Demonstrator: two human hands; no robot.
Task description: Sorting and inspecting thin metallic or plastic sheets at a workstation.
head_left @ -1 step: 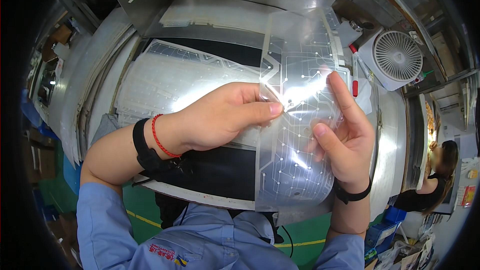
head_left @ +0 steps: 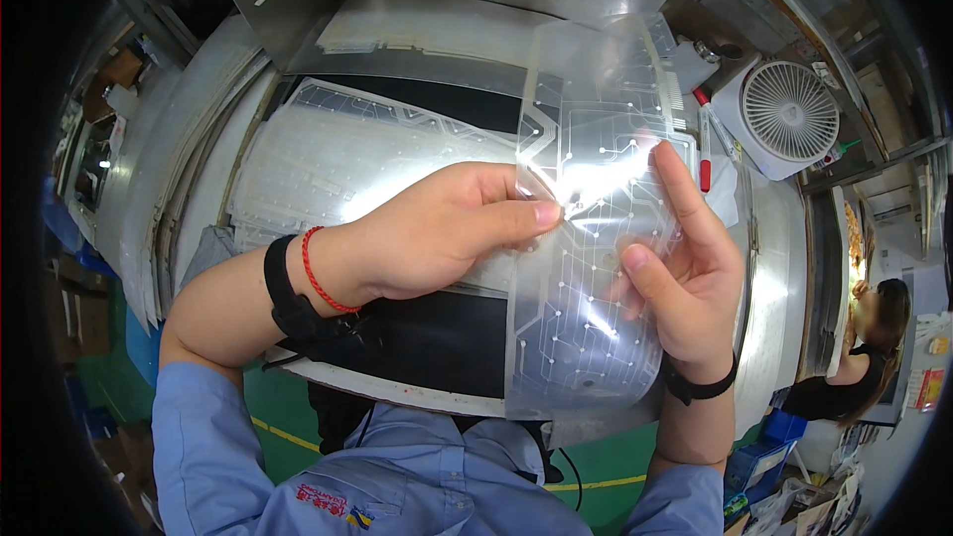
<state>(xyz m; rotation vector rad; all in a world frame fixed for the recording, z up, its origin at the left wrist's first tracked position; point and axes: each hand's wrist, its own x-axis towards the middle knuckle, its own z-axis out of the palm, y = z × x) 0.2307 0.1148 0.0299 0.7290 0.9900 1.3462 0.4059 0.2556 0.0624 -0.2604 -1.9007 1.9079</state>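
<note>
A clear flexible circuit film [head_left: 586,323], printed with pale traces and dots, stands raised and curved in front of me. My left hand [head_left: 442,228] is closed on its left edge, thumb in front and the other fingers behind or out of sight. At the right edge, my right hand [head_left: 695,288] holds the film between a thumb on the near side and fingers that show blurred through it. The right index finger points up along that edge. Bright glare crosses the film between my hands. To its left, a stack of similar films [head_left: 298,159] lies on the work surface.
Pale sheets are piled on the left [head_left: 213,104] and behind the bench [head_left: 427,25]. A white fan [head_left: 789,109] stands at the back right, next to a red-capped marker [head_left: 705,174]. Farther right is another person [head_left: 864,357] in black. A black mat [head_left: 437,337] covers the near bench.
</note>
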